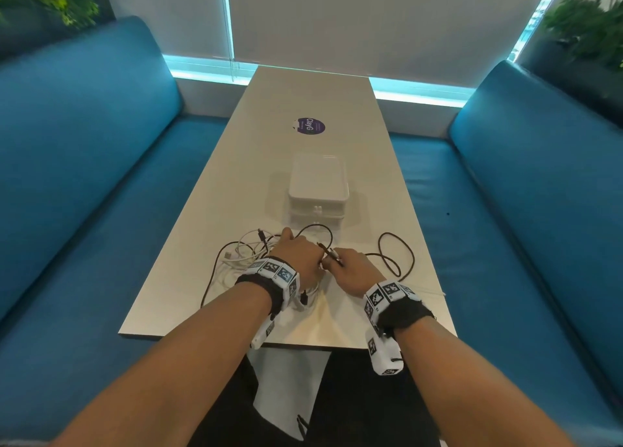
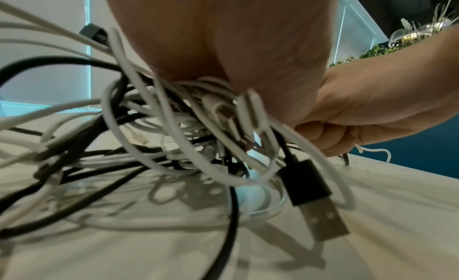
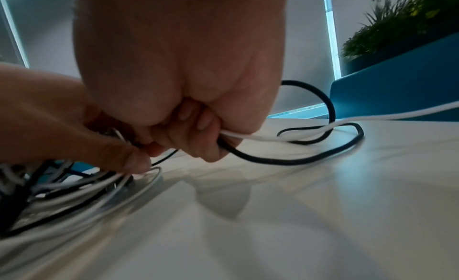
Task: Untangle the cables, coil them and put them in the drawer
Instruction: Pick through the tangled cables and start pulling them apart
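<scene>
A tangle of white and black cables (image 1: 249, 257) lies on the near part of the pale table (image 1: 303, 102). My left hand (image 1: 300, 256) grips a bunch of the white cables (image 2: 198, 111); a black USB plug (image 2: 315, 201) hangs from the bunch. My right hand (image 1: 350, 269) is curled round a black cable (image 3: 273, 160) and a white cable (image 3: 273, 136), close against the left hand. The black cable loops (image 1: 396, 254) out to the right on the table. A white drawer box (image 1: 318, 190) stands just beyond the hands, closed.
A round purple sticker (image 1: 309, 126) sits farther up the table. Blue benches (image 1: 84, 176) run along both sides, with plants (image 1: 586, 25) behind them. The table's near edge (image 1: 303, 343) is just under my wrists.
</scene>
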